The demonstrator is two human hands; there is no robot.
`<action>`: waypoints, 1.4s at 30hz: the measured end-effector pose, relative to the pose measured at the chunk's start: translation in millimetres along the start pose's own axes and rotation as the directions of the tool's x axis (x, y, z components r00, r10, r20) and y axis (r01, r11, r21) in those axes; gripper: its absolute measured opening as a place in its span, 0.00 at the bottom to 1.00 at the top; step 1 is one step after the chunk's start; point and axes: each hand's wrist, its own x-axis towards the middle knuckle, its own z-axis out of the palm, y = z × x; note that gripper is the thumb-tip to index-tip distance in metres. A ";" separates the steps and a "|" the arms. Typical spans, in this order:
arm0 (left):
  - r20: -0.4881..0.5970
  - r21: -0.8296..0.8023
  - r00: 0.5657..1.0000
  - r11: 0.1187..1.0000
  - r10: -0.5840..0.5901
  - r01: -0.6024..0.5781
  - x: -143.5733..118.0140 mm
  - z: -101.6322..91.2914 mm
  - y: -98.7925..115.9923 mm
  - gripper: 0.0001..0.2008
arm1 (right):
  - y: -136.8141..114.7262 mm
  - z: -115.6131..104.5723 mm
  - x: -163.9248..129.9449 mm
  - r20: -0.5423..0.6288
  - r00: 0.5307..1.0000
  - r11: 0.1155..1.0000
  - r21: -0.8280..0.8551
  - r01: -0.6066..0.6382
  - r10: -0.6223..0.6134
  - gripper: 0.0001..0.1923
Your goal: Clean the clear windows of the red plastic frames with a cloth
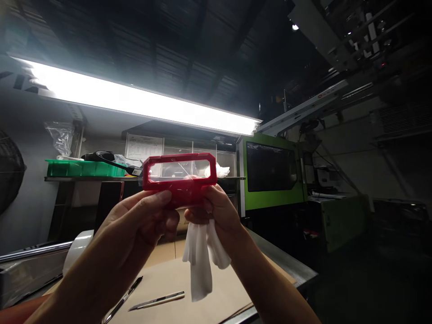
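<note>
A red translucent plastic frame (179, 173) with a rectangular window is held up toward the long light. My left hand (141, 220) grips its lower left edge with thumb on top. My right hand (216, 211) holds the lower right part of the frame and also clutches a white cloth (202, 258), which hangs down below the fingers. Both forearms rise from the bottom of the view.
Two thin metal blades or knives (157, 300) lie on the brown cardboard-covered bench (232, 288). A green bin (84, 168) sits on a shelf at left, a white roll (78, 246) below it. A green machine (273, 177) stands at right. A bright light tube (141, 101) hangs overhead.
</note>
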 end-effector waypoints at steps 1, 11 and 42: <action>0.013 0.006 1.000 1.000 0.023 -0.023 0.8 1.3 3.5 0.05 | -1.0 2.0 1.6 -0.011 1.000 1.000 -0.002 -0.003 0.003 0.18; 0.015 0.085 0.995 0.991 0.102 -0.103 0.7 6.6 26.5 0.05 | -6.0 13.2 13.0 0.083 0.996 1.000 -0.027 -0.015 0.018 0.21; 0.009 0.152 0.991 0.979 0.136 -0.136 -4.3 5.8 28.5 0.07 | -14.4 -0.7 11.8 0.003 0.988 0.985 -0.083 0.153 -0.154 0.15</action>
